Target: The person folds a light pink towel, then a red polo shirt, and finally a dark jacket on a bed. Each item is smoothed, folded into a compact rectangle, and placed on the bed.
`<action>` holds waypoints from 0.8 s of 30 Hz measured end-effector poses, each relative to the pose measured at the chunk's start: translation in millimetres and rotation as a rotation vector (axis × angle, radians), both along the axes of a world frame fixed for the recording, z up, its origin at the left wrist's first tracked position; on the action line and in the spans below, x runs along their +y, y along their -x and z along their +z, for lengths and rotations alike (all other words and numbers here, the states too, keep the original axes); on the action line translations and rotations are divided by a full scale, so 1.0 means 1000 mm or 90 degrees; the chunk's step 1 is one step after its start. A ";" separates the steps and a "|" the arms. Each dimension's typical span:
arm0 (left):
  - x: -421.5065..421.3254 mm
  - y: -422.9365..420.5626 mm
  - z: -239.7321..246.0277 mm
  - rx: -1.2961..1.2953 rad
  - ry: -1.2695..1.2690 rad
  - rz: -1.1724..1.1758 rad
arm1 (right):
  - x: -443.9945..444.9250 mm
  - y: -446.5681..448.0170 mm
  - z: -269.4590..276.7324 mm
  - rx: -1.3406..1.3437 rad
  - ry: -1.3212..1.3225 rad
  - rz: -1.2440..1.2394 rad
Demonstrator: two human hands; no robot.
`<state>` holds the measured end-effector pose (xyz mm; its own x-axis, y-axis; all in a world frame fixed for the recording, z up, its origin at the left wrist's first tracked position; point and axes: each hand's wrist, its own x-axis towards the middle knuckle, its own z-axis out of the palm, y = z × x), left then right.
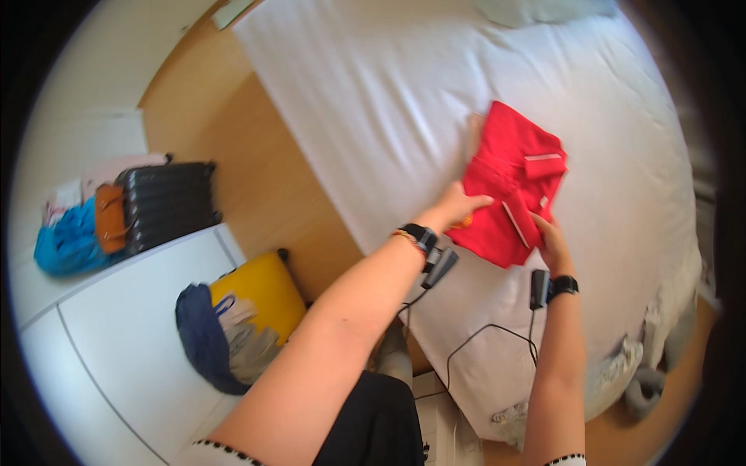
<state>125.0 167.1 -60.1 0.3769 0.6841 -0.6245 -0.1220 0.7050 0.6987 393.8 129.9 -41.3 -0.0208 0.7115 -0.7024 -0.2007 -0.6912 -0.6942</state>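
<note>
A folded red garment point(513, 186) with white-trimmed edges lies on the pale bed sheet point(408, 116). Its sleeve-like parts are folded inward across it. My left hand point(457, 207) grips the left side, thumb on top and the other fingers partly hidden under the cloth. A small orange-yellow patch shows beside those fingers; I cannot tell what it is. On the lower right edge, my right hand point(551, 236) pinches the same garment. A small beige piece of cloth or paper point(475, 129) pokes out at the garment's upper left.
Cables run from dark devices point(441, 269) strapped at both wrists. Left of the bed stand a black suitcase point(170, 204) and a yellow suitcase point(262, 291) with clothes against it. A blue bag point(67, 244) sits farther left. A grey neck pillow point(644, 393) lies at lower right.
</note>
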 end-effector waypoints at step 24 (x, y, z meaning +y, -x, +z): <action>-0.137 -0.008 0.005 0.146 0.133 0.062 | 0.036 0.028 -0.004 -0.427 -0.137 0.218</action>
